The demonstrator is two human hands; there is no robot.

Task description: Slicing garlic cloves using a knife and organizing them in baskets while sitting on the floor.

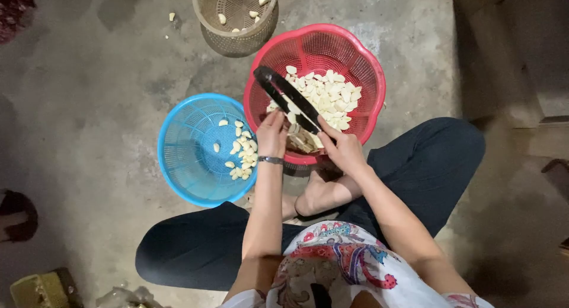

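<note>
I sit cross-legged on a concrete floor. My right hand [342, 147] grips the handle of a long black knife [286, 98] whose blade reaches out over the red basket [367, 65] of peeled garlic cloves [329, 98]. My left hand [272, 133], with a metal bracelet on the wrist, pinches something small at the red basket's near rim, right beside the blade; what it holds is hidden by the fingers. A blue basket [184, 142] to the left holds a smaller heap of cloves [243, 154].
A tan woven basket [234, 15] with a few cloves stands at the top, and one loose clove [172, 16] lies on the floor beside it. A step or ledge [515, 59] rises at the right. A sandalled foot [15, 216] shows at the left edge.
</note>
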